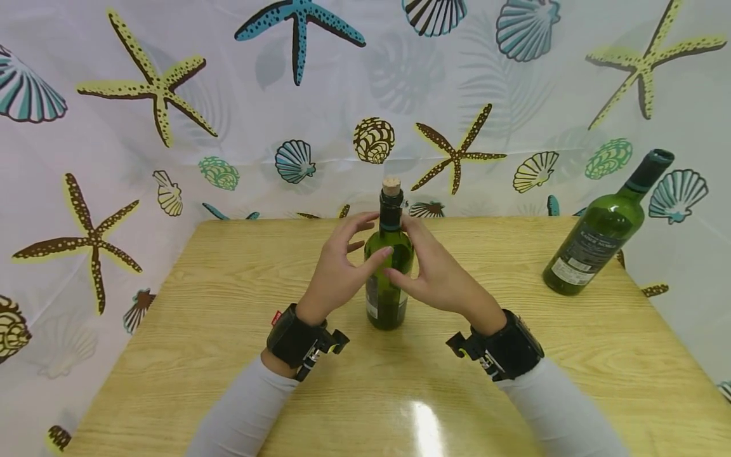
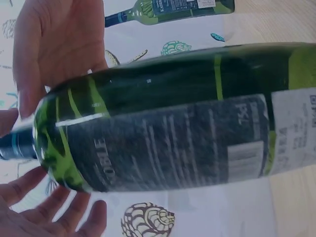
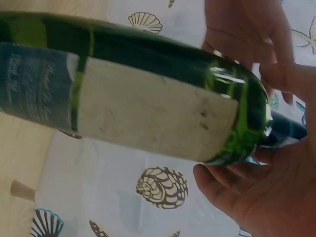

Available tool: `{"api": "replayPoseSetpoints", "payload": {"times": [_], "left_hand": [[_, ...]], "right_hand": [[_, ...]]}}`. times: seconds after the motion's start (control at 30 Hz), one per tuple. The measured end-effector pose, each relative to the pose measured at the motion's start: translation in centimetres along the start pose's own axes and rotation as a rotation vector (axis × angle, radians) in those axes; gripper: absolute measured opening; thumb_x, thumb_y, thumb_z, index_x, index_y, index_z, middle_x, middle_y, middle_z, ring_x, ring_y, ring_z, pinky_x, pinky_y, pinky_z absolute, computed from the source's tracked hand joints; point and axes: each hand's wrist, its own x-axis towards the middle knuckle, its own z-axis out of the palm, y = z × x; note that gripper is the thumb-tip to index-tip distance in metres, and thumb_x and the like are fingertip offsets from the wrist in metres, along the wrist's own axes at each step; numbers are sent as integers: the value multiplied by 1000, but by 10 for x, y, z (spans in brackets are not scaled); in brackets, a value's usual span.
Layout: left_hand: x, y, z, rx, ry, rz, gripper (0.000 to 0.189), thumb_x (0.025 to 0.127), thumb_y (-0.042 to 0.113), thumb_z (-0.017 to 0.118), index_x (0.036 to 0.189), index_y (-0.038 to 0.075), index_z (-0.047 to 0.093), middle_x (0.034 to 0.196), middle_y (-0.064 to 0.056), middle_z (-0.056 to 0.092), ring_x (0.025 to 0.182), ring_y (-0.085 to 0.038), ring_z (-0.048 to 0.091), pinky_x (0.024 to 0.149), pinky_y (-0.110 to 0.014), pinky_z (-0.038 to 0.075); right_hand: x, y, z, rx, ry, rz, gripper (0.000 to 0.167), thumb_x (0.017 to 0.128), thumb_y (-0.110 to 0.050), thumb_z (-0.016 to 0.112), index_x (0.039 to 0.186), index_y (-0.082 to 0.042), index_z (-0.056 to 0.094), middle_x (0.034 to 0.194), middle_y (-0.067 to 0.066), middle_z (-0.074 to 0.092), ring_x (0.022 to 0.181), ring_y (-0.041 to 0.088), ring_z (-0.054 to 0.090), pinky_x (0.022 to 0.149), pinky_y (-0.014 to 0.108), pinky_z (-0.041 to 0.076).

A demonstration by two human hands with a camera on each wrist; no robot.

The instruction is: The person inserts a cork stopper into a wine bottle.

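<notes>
A green wine bottle [image 1: 389, 304] stands upright on the wooden table, with a cork [image 1: 391, 186] in its mouth. My left hand [image 1: 341, 263] is at its left shoulder, fingers spread behind the neck and thumb across the front. From the other side my right hand [image 1: 440, 273] mirrors it, and the thumb tips come close together before the glass. In the left wrist view a dark label [image 2: 173, 148] shows on the bottle; a pale, bare label [image 3: 153, 111] shows in the right wrist view. The hands are loosely cupped, with fingers parted rather than wrapped around the glass.
Another green bottle [image 1: 594, 235], with no cork showing, stands at the table's right back. A small brown piece [image 3: 22, 190] lies on the table in the right wrist view. Behind the table [image 1: 245, 254] hangs a white cloth [image 1: 331, 114] printed with starfish and shells.
</notes>
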Motion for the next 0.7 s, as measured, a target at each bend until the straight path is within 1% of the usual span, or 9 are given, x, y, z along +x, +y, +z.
{"api": "replayPoseSetpoints", "payload": {"times": [0.07, 0.13, 0.3, 0.37, 0.5, 0.7], "left_hand": [[0, 4, 4, 46, 8, 5, 56, 94, 18, 73, 145, 10, 51, 144, -10, 49, 133, -27, 48, 101, -55, 47], [-1, 5, 9, 90, 9, 12, 57, 93, 20, 75, 143, 9, 51, 142, -11, 50, 131, -27, 49, 99, -54, 49], [-3, 4, 16, 145, -3, 11, 58, 91, 21, 77, 140, 3, 52, 134, -14, 54, 118, -26, 57, 93, -44, 53], [-4, 3, 18, 145, 1, 6, 57, 91, 21, 77, 139, 3, 52, 132, -14, 55, 115, -25, 59, 92, -41, 53], [-3, 0, 17, 133, 14, 6, 56, 91, 21, 77, 139, 3, 53, 131, -13, 56, 115, -24, 59, 92, -41, 53], [3, -9, 16, 123, 24, 16, 56, 92, 20, 76, 140, 3, 52, 131, -13, 56, 111, -23, 59, 89, -39, 53]], "right_hand": [[-2, 2, 7, 8, 20, 6, 80, 91, -12, 75, 154, -4, 26, 148, 18, 40, 138, 32, 42, 111, 52, 38], [-3, 3, 14, 6, 54, 17, 81, 89, -10, 77, 152, -1, 28, 145, 19, 42, 133, 32, 47, 108, 51, 41], [-7, 4, 26, -40, 134, 38, 80, 87, -8, 77, 151, 3, 31, 140, 22, 47, 121, 34, 55, 99, 50, 48], [-8, 5, 29, -58, 153, 33, 78, 87, -8, 76, 150, 3, 31, 139, 23, 48, 118, 34, 57, 96, 49, 50], [-7, 8, 33, -86, 177, 5, 76, 89, -8, 74, 150, 3, 31, 140, 23, 48, 113, 34, 58, 91, 48, 51], [2, 14, 36, -105, 199, -9, 76, 89, -12, 74, 150, 4, 30, 139, 24, 47, 111, 36, 58, 90, 48, 51]]}}
